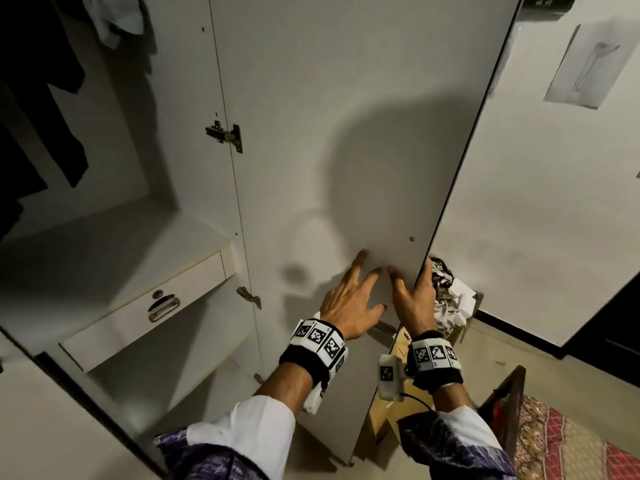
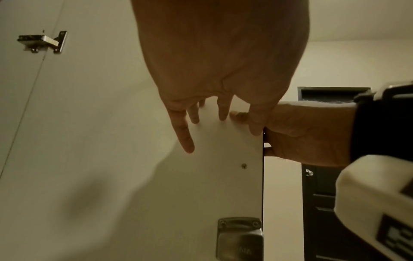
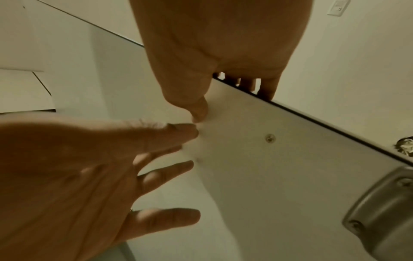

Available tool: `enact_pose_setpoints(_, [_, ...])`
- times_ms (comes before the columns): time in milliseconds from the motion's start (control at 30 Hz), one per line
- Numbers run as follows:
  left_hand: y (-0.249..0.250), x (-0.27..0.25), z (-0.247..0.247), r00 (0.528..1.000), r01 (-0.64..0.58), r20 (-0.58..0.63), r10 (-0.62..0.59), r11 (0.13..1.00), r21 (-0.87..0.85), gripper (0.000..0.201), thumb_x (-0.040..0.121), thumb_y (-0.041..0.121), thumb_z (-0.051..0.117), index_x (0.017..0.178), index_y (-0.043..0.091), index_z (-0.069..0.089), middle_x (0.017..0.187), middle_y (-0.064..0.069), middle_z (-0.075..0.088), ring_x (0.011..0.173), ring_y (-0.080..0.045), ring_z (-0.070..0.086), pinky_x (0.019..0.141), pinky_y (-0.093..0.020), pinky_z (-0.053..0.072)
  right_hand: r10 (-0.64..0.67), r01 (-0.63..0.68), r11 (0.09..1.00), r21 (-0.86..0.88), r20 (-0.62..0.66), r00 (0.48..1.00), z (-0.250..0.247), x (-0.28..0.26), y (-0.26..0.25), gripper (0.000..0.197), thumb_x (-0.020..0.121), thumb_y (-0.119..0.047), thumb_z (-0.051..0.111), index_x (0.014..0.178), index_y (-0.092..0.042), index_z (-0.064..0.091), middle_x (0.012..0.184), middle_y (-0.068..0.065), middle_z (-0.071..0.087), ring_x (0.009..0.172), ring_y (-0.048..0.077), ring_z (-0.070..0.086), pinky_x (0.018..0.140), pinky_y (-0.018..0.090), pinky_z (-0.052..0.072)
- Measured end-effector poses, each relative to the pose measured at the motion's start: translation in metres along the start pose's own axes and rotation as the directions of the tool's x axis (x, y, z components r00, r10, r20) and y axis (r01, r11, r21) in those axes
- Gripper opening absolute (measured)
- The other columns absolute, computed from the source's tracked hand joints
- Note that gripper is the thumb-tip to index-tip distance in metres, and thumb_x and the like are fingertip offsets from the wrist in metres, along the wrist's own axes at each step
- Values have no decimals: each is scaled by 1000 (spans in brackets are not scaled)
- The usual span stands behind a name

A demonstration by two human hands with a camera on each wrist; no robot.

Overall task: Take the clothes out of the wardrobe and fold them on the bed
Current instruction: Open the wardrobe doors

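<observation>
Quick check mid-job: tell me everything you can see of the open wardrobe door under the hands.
The wardrobe door is a plain off-white panel with a dark edge, swung open on metal hinges. A small screw and a metal latch plate show near its free edge. The left hand lies spread on its inner face; the right hand grips that edge.
</observation>
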State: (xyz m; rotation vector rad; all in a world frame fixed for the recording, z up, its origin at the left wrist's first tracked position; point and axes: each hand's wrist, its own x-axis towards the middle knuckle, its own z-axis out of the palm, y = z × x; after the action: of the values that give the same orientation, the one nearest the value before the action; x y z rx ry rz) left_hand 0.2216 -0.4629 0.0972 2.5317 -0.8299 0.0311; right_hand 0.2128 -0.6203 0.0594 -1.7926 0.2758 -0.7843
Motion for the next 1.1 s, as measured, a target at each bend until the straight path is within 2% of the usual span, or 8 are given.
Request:
enact_pose_setpoints(400, [-47, -13, 15, 990, 140, 20, -139, 985, -105, 67, 96, 47, 59, 155, 28, 33, 169, 13, -1, 152, -17, 26, 114, -42, 41, 94, -75, 982, -175, 108, 990, -13, 31, 22, 53, 99, -34, 64, 144, -27, 36, 132, 3, 63, 117, 31, 65, 98, 56, 56])
enact_pose_setpoints(567, [-92, -49, -3, 961, 231, -101, -256, 950, -209, 54, 96, 41, 63, 146, 30, 47, 163, 8, 21, 145, -17, 37, 114, -37, 39, -69, 13, 946, -324, -162, 984, -8, -35, 1, 67, 92, -33, 68, 149, -12, 39, 146, 10, 48, 134, 27, 47, 113, 45, 42])
enact_pose_setpoints(633, [-119, -74, -18, 924, 280, -189, -332, 925, -256, 46, 95, 35, 66, 139, 30, 54, 159, 10, 29, 140, -15, 42, 112, -39, 42, -99, 58, 969, -240, -160, 982, 8, -72, -20, 55, 92, -23, 70, 142, -13, 49, 141, 4, 50, 122, 16, 49, 105, 25, 42])
enact_pose_setpoints(733, [-165, -122, -54, 737, 329, -456, -500, 854, -404, 32, 89, 19, 70, 120, 22, 67, 140, 4, 49, 126, -17, 54, 106, -45, 49, -11, 16, 999, -38, 130, 991, 59, -111, -38, 32, 93, -20, 70, 123, -28, 64, 122, -6, 61, 105, 13, 60, 83, 24, 50])
enact_pose_setpoints(833, [-203, -185, -108, 244, 446, -735, -632, 746, -494, 32, 82, 12, 69, 113, 13, 67, 126, -3, 52, 113, -25, 59, 99, -43, 52, 25, -79, 993, 93, 479, 877, 130, -126, -59, 20, 92, -18, 70, 103, -34, 72, 106, -12, 73, 96, 9, 70, 79, 31, 60])
enact_pose_setpoints(933, [-221, -215, -154, -65, 409, -661, -748, 584, -701, 45, 84, 16, 69, 127, 7, 55, 135, -11, 44, 118, -28, 51, 103, -30, 41, -43, -73, 983, 168, 598, 800, 180, -128, -81, 21, 91, -9, 70, 92, -29, 77, 94, -13, 77, 89, 0, 71, 83, 27, 58])
enact_pose_setpoints(1033, [-231, -253, -204, -57, 279, -569, -820, 534, -798, 35, 79, 23, 71, 105, 6, 55, 109, -8, 48, 95, -18, 54, 92, -35, 51, -165, -13, 975, 223, 756, 633, 247, -145, -121, 25, 92, -7, 70, 87, -32, 75, 90, -16, 76, 88, -2, 70, 84, 19, 55])
enact_pose_setpoints(1100, [-234, -267, -225, -15, 190, -548, -836, 535, -823, 26, 76, 21, 70, 92, 10, 52, 89, 1, 48, 76, -6, 54, 73, -32, 52, -209, -31, 963, 267, 815, 541, 285, -157, -150, 20, 91, -10, 69, 87, -29, 75, 90, -11, 76, 89, 7, 71, 87, 29, 57])
